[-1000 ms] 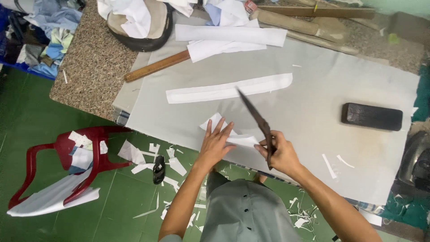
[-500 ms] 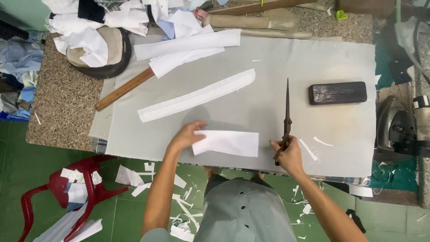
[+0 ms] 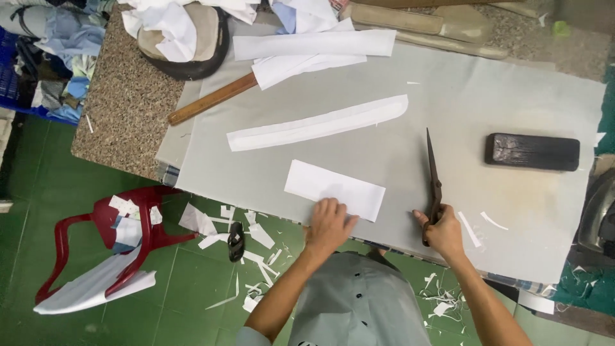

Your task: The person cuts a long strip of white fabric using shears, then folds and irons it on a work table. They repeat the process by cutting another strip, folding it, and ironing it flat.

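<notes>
With scraps already littering the floor, the left hand (image 3: 328,224) is pressing flat on the uncut white rectangle (image 3: 335,189) while the right hand (image 3: 442,232), just beside it, is gripping closed scissors (image 3: 433,176) on the bench (image 3: 512,96).

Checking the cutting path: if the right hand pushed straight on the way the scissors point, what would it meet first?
The right hand holds the scissors, shut, pointing up the grey sheet. That line looks free of things across the sheet; the long curved white strip ends just left of it, the black block lies right.
</notes>
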